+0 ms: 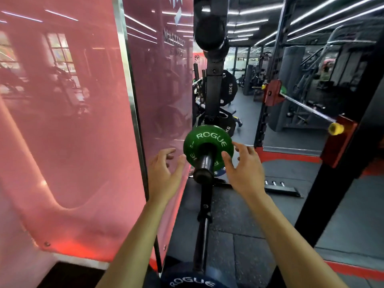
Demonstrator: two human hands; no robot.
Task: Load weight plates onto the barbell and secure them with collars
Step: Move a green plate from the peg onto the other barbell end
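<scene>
A person is reaching both hands, fingers spread and gripping nothing, the left hand (164, 169) and right hand (242, 167) flanking a small green plate (207, 140) sitting between them on the barbell sleeve (204, 165), apparently seating it before a collar goes on.

A glossy red wall panel (68, 125) stands left; dark rubber floor (245, 225), black rack upright (332, 183), ceiling strip lights (311, 15).

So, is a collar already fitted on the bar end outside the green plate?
No. The sleeve sticks out bare in front of the green plate, with no collar on it.
</scene>
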